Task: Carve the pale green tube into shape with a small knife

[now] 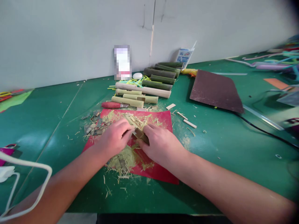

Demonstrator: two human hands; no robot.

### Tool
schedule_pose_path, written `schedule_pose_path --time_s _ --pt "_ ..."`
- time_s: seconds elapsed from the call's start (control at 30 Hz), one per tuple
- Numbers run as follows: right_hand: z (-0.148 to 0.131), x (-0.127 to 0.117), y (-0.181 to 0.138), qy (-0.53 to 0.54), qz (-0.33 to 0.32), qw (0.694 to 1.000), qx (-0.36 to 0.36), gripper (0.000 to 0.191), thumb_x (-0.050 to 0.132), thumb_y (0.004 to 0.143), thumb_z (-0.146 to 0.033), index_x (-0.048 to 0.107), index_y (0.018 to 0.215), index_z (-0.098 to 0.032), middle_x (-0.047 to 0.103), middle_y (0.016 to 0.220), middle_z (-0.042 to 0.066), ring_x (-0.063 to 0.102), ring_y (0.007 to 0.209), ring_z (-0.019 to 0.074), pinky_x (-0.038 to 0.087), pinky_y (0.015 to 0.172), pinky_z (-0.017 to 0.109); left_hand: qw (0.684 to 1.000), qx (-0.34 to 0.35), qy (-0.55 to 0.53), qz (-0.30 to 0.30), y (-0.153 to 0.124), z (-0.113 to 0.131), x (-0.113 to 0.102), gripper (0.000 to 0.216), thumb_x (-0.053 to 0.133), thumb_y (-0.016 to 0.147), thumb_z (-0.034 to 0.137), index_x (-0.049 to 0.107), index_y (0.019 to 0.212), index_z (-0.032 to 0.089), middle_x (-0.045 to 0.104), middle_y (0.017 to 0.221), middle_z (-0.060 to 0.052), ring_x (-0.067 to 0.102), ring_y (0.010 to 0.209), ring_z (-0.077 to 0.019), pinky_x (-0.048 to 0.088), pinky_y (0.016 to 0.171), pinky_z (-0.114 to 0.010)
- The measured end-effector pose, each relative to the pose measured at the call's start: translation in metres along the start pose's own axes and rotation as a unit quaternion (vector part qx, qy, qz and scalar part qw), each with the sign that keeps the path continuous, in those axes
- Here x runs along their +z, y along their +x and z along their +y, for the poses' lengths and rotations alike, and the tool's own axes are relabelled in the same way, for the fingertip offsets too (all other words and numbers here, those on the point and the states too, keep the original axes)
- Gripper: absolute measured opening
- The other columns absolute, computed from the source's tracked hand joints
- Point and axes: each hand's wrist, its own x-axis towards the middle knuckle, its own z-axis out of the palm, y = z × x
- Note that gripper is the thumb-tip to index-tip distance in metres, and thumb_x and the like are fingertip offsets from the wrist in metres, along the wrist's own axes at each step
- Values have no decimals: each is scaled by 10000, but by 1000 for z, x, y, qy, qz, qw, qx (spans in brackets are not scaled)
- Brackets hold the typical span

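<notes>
Above a red sheet (166, 119) strewn with shavings, a short bamboo piece (140, 135) lies at a slant between my hands. My right hand (160, 141) is closed around its near end, thumb below and fingers over the top. At its other end my left hand (118, 133) is closed, thumb and forefinger pinched together at the bamboo; a small pale bit shows at the fingertips, too unclear to name. Beyond the sheet lies a red-handled knife (112, 105), its short blade pointing right. Bamboo shavings (122, 160) are heaped below and around both hands.
Several cut bamboo tubes (147, 90) lie in a row behind the sheet. A phone (122, 62) and a drink carton (184, 57) stand by the wall. At right are a dark brown board (216, 90) and a black cable (263, 129); a white cable (48, 174) loops at left.
</notes>
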Motion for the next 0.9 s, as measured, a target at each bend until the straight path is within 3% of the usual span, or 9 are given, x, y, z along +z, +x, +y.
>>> schedule_pose_path --time_s 0.13,0.27,0.37,0.5,0.63,0.73,0.9 --pt "0 0 -1 -5 5 1000 3 171 484 813 -329 550 790 -174 574 752 23 493 592 130 250 500 272 1000 -2 5 30 -1 2 1 156 506 863 185 563 721 157 566 737 -21 524 709 -133 425 677 -276" --pt "-1 -2 0 -8 -4 1000 5 171 480 818 -320 557 795 -170 578 754 27 503 600 135 254 502 276 1000 14 -15 8 0 1 2 138 504 864 186 568 745 160 565 745 -22 527 702 -130 429 668 -269" --pt "-1 -2 0 -5 -3 1000 6 190 463 832 -327 560 786 -170 580 761 29 509 607 133 271 511 276 999 7 6 47 2 -1 2 160 508 860 187 555 709 161 560 721 -20 525 703 -138 429 676 -279" --pt "-1 -3 0 -4 -12 1000 6 194 458 836 -327 562 786 -170 586 765 30 520 611 135 288 519 276 1000 21 -13 12 2 0 2 140 502 865 187 571 746 166 569 748 -21 531 719 -135 434 678 -270" --pt "-1 -4 0 2 -15 1000 15 195 457 840 -319 567 782 -169 593 779 34 535 635 138 303 525 271 999 10 5 53 1 -1 4 145 516 856 183 569 723 161 565 732 -22 528 715 -138 433 682 -276" --pt "-1 -4 0 0 -16 1000 10 208 448 851 -314 575 775 -167 596 770 39 545 644 141 316 536 271 1000 22 -16 13 0 -1 6 123 508 864 184 579 766 162 568 766 -22 533 735 -132 436 695 -270" --pt "1 -2 0 0 -8 1000 13 248 430 869 -330 579 755 -168 603 754 40 553 630 143 325 532 273 999 15 -9 37 -2 2 7 136 498 868 180 582 763 164 565 763 -30 527 731 -139 438 692 -283"
